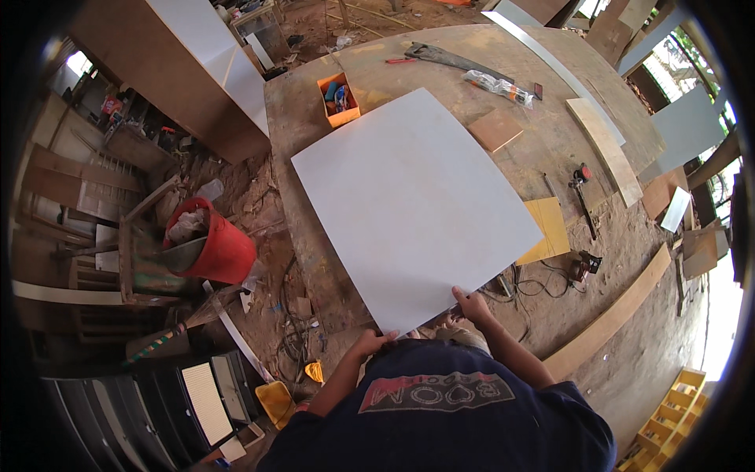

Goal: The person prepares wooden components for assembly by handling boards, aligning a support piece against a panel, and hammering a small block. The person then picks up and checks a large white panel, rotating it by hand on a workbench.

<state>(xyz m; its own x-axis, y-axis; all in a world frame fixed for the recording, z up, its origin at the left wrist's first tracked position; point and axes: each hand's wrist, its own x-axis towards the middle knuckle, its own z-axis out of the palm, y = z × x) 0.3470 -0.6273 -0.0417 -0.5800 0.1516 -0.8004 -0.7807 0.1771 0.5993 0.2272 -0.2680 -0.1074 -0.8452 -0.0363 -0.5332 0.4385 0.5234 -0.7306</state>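
A large white panel [421, 208] lies across the wooden worktable, one corner pointing toward me. My left hand [373, 343] grips its near corner, with the thumb on the white face. Further right along the same near edge, my right hand [470, 305] is closed on the panel, thumb on top and fingers curled beneath. The fingers under the panel are mostly hidden. Just beyond the panel's far left edge stands an orange box [340, 101] with small items inside. A yellow board [544, 230] sticks out from under the panel's right corner.
On the worktable [362, 67] lie a handsaw [460, 61], a plastic-wrapped item [499, 88], a small brown board [495, 130] and a long pale strip [604, 149]. A red bucket [224, 248] stands at left. Cables [292, 330] and a long plank [609, 318] lie on the dirt floor.
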